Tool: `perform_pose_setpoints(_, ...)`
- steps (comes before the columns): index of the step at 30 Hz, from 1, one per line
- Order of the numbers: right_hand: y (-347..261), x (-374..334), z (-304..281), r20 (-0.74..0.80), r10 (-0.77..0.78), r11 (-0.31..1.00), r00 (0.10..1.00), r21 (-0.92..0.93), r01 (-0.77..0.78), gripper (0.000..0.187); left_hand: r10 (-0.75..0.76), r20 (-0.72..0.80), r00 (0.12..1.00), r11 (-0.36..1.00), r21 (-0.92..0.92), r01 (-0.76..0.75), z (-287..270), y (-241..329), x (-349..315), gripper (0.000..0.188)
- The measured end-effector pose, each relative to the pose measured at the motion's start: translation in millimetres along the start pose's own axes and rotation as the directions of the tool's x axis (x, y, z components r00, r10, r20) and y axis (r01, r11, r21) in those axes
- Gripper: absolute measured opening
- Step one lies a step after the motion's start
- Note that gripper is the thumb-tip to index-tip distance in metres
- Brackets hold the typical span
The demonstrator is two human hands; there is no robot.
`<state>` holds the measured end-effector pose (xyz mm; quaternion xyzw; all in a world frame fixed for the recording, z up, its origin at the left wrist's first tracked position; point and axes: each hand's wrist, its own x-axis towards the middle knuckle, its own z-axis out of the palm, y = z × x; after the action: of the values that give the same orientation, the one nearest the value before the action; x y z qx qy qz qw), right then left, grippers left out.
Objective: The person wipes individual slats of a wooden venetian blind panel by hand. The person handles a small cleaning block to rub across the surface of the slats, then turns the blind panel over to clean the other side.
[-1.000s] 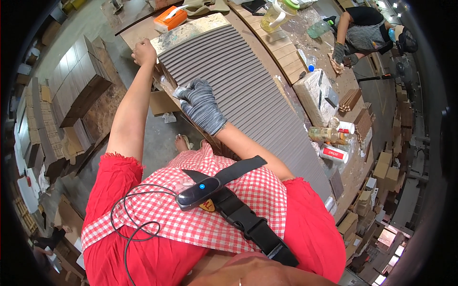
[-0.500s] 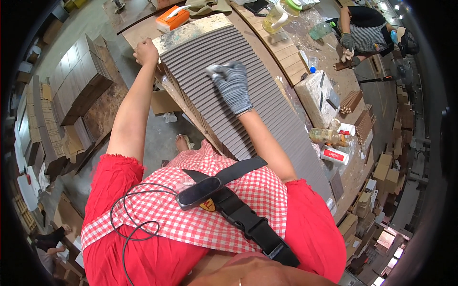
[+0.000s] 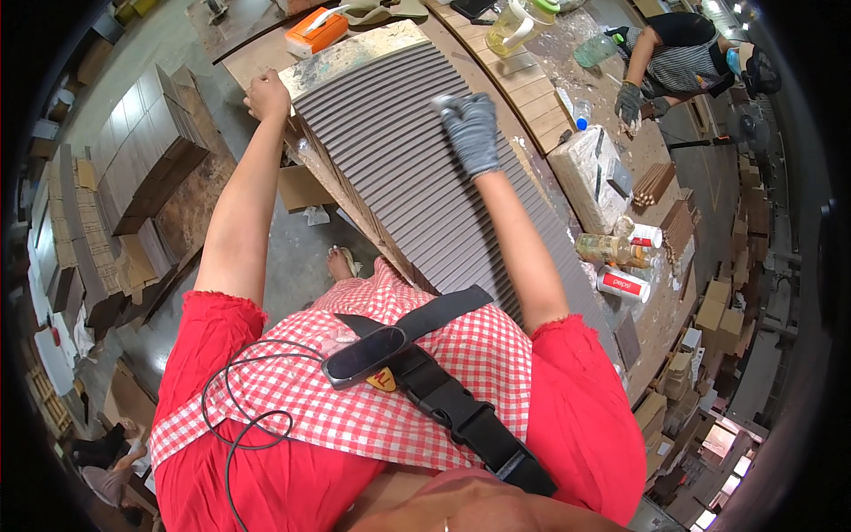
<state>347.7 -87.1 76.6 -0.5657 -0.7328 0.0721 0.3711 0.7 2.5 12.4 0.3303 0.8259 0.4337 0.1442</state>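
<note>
The long wooden tabletop (image 3: 532, 89) carried a large grey ribbed panel (image 3: 399, 151), which lay along it from the far end down towards the person's body. The left hand (image 3: 268, 94), bare, was at the far left corner of the panel, and its grip was closed on the edge there. The right hand (image 3: 472, 131), in a grey knitted glove, rested on the ribs in the upper right part, its grip folded around a small pale object I could not identify. An orange rectangular box (image 3: 317, 30) stood beyond the panel.
</note>
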Motion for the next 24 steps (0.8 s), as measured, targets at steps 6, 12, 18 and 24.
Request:
perform_pose_setpoints(6, 83.7, 48.3, -9.2, -0.051, 0.188, 0.963, 0.981, -0.187, -0.194, 0.018, -0.008, 0.002, 1.000, 1.000, 0.002, 0.008, 3.7, -1.7, 1.6, 0.046)
perform_pose_setpoints(12, 53.9, 43.4, -23.4, 0.014, 0.323, 0.942, 0.946, 0.088, -0.323, 0.025, -0.026, 0.001, 1.000, 1.000, 0.000, 0.026, -3.0, -9.0, 3.2, 0.046)
perform_pose_setpoints(18, 63.0, 12.1, -5.3, -0.029, 0.241, 0.970, 0.970, -0.024, -0.242, 0.022, -0.002, 0.004, 1.000, 1.000, 0.000, 0.002, 5.1, 1.2, 5.1, 0.046)
perform_pose_setpoints(24, -17.7, -7.5, -7.0, 0.157, 0.201, 0.949, 0.967, 0.213, -0.232, 0.019, -0.051, -0.010, 0.999, 0.998, 0.025, 0.051, -5.3, -21.6, 10.6, 0.046)
